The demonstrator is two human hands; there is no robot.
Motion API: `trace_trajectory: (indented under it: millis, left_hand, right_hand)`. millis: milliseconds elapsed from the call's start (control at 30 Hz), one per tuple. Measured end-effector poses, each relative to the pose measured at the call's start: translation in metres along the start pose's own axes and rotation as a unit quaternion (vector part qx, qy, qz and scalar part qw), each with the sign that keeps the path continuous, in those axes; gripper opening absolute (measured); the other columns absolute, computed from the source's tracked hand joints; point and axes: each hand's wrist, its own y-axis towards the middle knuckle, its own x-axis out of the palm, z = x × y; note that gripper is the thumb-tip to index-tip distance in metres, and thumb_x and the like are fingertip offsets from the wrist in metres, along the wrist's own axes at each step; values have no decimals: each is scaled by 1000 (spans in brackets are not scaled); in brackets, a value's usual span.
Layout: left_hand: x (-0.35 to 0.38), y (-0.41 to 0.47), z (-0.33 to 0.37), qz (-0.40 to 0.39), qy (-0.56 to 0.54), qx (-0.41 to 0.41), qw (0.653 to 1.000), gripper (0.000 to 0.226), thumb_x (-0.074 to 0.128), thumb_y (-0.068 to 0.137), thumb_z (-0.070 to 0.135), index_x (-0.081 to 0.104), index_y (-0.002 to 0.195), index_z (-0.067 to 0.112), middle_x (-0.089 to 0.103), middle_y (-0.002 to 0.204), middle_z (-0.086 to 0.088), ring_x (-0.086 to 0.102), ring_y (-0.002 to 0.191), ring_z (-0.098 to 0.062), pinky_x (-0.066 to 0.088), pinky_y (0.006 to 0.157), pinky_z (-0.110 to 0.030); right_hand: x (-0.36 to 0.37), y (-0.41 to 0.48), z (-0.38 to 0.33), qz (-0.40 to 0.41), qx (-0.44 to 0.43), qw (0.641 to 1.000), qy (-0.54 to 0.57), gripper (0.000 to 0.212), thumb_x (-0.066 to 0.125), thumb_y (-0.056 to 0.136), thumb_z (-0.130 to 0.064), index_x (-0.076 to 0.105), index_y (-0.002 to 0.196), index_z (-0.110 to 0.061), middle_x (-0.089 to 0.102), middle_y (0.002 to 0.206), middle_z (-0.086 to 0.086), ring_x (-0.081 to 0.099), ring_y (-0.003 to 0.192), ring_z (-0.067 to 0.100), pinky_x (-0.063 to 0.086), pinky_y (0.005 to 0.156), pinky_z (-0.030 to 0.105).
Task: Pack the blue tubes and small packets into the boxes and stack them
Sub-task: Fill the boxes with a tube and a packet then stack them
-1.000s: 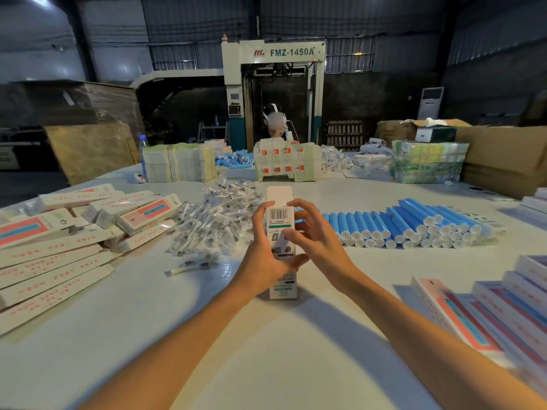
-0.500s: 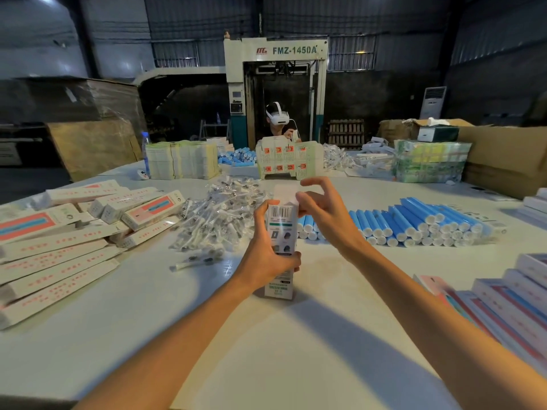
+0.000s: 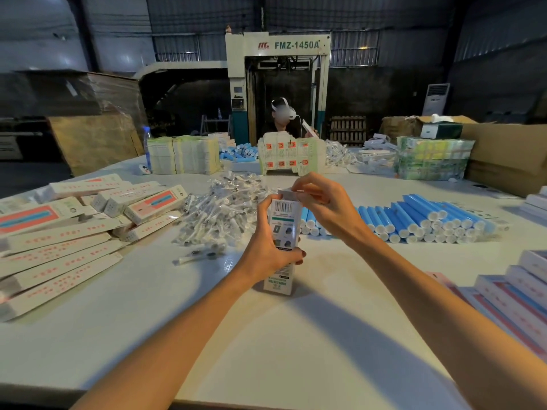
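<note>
White cardboard makes up the box (image 3: 282, 216) standing upright at the centre of the frame, its lower end on the pale table (image 3: 266, 350). The left hand (image 3: 268, 253) grips it round the middle, fingers curled along its left edge and thumb wrapped across the printed front. The right hand (image 3: 324, 202) is at the top end, where its fingertips pinch the end flap (image 3: 287, 192) (what lies inside the box cannot be seen).

Just right of centre, behind the right wrist, the blue tubes (image 3: 429, 220) lie side by side in a layered row with their white caps facing the camera. Left of the box and a little beyond it sits a heap of clear packets (image 3: 222, 208), with a loose packet (image 3: 198, 255) nearer the table's front.

Long closed boxes (image 3: 59, 232) with pink and blue print are piled at the left of the frame, the nearer ones lying flat. More of the same boxes (image 3: 518, 288) lie side by side at the lower right.

At the far side of the table, upper centre, another person (image 3: 278, 125) sits behind a standing bundle of flat cartons (image 3: 288, 156), in front of a tall machine (image 3: 278, 45).
</note>
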Motion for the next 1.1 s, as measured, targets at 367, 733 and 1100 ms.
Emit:
trace_trajectory:
  millis: [367, 733, 1100]
  left_hand:
    - [-1, 0, -4, -3, -13, 19, 1000, 120, 85, 69, -7, 16, 146, 54, 57, 123, -9, 75, 80, -28, 63, 62, -33]
    - [-2, -2, -4, -14, -29, 10, 999, 119, 85, 64, 0, 20, 153, 46, 59, 122, -10, 74, 66, -37, 64, 56, -49]
    - [-3, -6, 0, 17, -44, 16, 999, 119, 85, 71, -5, 22, 154, 52, 58, 132, -6, 77, 89, -34, 66, 66, -50]
  right_hand:
    - [2, 4, -4, 11, 61, 997, 51, 13, 71, 96, -14, 77, 107, -9, 78, 100, -5, 74, 94, 6, 59, 78, 20]
    - [-9, 11, -6, -50, 70, 996, 34, 14, 68, 95, -4, 78, 103, -6, 79, 98, -2, 74, 95, 11, 63, 79, 29]
    - [1, -9, -11, -97, 97, 989, 49, 37, 67, 101, -27, 67, 137, -18, 71, 126, -11, 65, 113, -6, 57, 81, 16]
